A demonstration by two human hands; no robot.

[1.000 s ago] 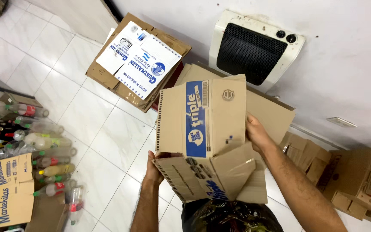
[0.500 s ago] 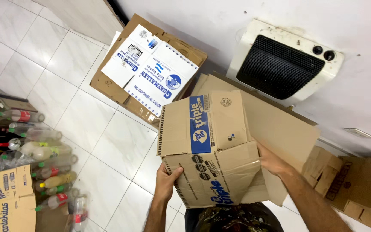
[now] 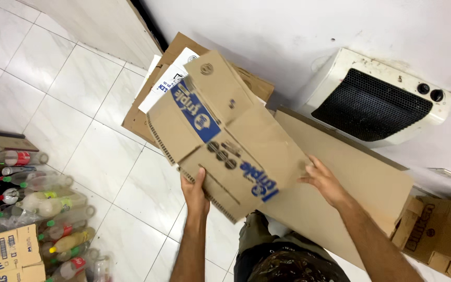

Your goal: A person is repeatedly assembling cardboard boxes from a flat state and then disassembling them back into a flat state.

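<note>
In the head view, the left hand (image 3: 195, 192) is gripping the near edge of a flattened corrugated cardboard box (image 3: 225, 133) with a blue printed band, its thumb lying on the top face and the other fingers curled out of sight underneath, so the hand is closed tight on the sheet. The right hand (image 3: 323, 180) is reaching to the box's right edge with fingers spread and only loosely bent; its fingertips are touching the cardboard, but whether they are truly pinching it cannot be told. The box is tilting between the two hands, angled up and away from them. Beyond it, flattened cartons (image 3: 150, 104) are lying on the white tiled floor (image 3: 79, 89). Under the right hand a large plain cardboard sheet (image 3: 356, 193) is leaning toward the wall, below a white wall heater (image 3: 379, 99). Left of the left hand, well apart, plastic bottles (image 3: 32, 209) are crowding together.
</note>
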